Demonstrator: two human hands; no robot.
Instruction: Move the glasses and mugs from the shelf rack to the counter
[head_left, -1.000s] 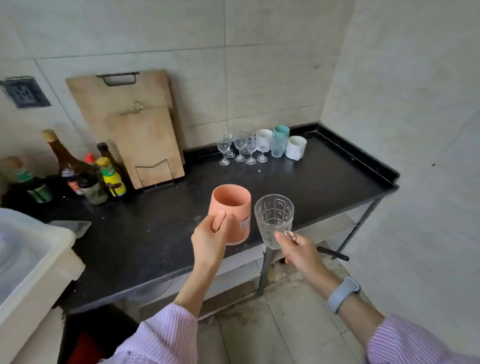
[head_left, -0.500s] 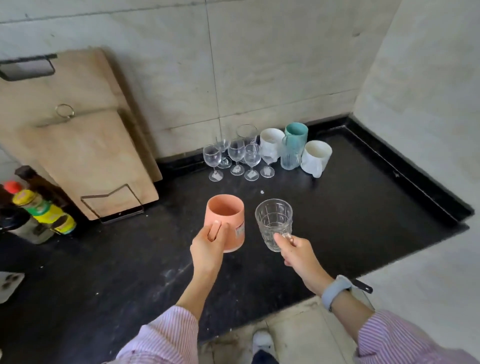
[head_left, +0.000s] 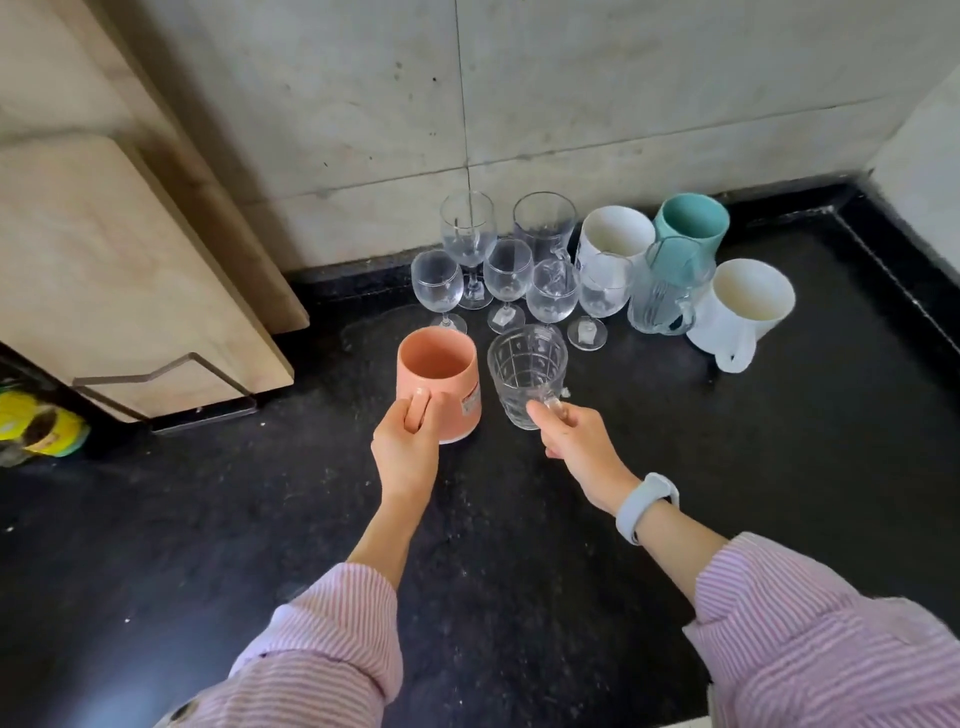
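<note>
Left hand grips pink mug by its handle, right hand pinches glass mug handle, both low over counter; best set straight down, short of stemware cluster just beyond the fingers, before releasing.

Your head camera was the only view. It looked steeply down and forward from above your arms, close over the counter, facing the wall and corner, with both sleeves filling the bottom edge of the wide-angle frame.
</note>
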